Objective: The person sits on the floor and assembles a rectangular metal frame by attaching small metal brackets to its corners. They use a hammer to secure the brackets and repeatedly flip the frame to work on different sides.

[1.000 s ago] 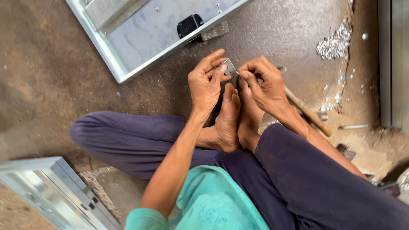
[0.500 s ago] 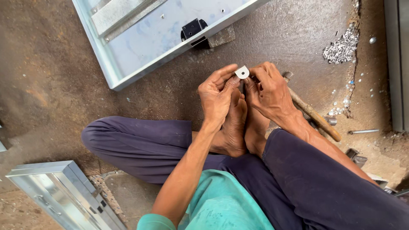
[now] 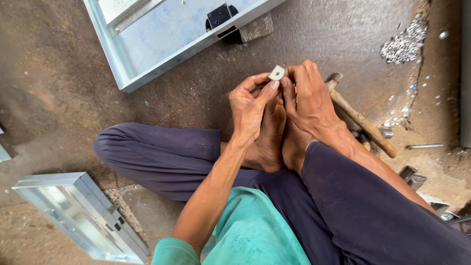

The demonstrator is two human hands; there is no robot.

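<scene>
Small square metal plate (image 3: 276, 73), pale grey, one hole near its middle; held above the person's bare feet, over the concrete floor (image 3: 59, 73); pinched between the fingertips of both hands. Left hand (image 3: 250, 105): grip pressed together on the plate's lower edge, thumb and forefinger closed. Right hand (image 3: 310, 95): grip pressed together on the plate's right edge, remaining fingers curled. Change since a second ago: the plate, then low and half hidden between the fingers, now stands lifted clear with its flat face and hole in plain view (hands likewise a little higher over the feet); judged to mean the piece is being turned and looked over in hand rather than set down. Nearby: hammer with wooden handle (image 3: 360, 120) lying on the floor just behind the right wrist; large galvanised sheet-metal tray (image 3: 162, 39) with a black hinge (image 3: 219, 17), well apart ahead; smaller metal box section (image 3: 78, 216) at lower left; heap of metal bits (image 3: 405, 44) at upper right.
</scene>
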